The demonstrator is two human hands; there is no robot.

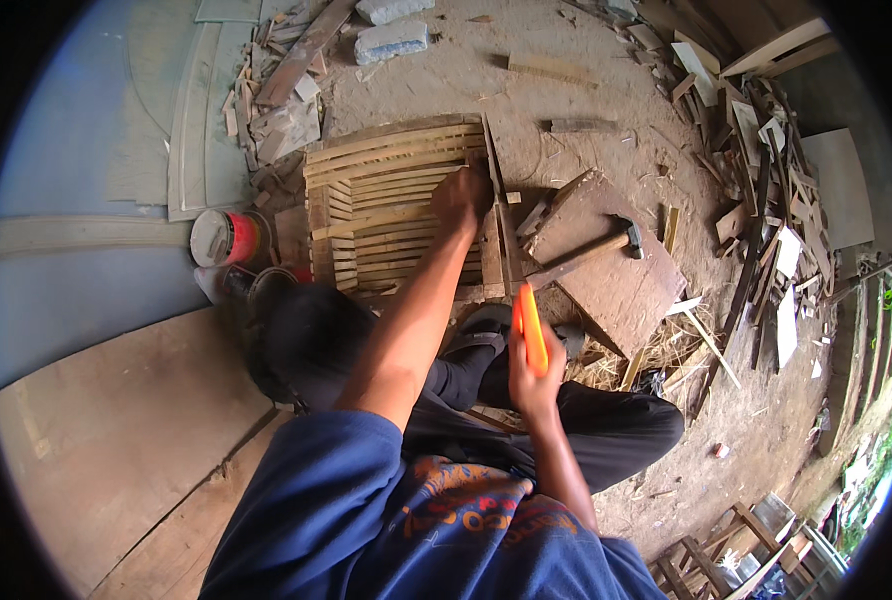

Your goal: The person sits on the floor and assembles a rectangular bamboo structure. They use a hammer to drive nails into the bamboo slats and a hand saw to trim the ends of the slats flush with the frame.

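In front of me lies a slatted wooden crate (406,215), its many thin strips set side by side. My left hand (463,197) is closed at the crate's right side, its fingertips hidden from view. An orange-handled handsaw (532,332) is gripped in my right hand (536,375). From its handle the long thin blade runs away from me along the crate's right edge, close against the wood. Whether its teeth are in the wood I cannot tell.
A hammer (628,240) lies on a wooden board (621,275) right of the crate. Paint buckets (224,238) stand at the left, by a blue-grey panel (76,280). Scrap wood (766,220) is heaped along the right side. Concrete blocks (391,42) sit at the far end.
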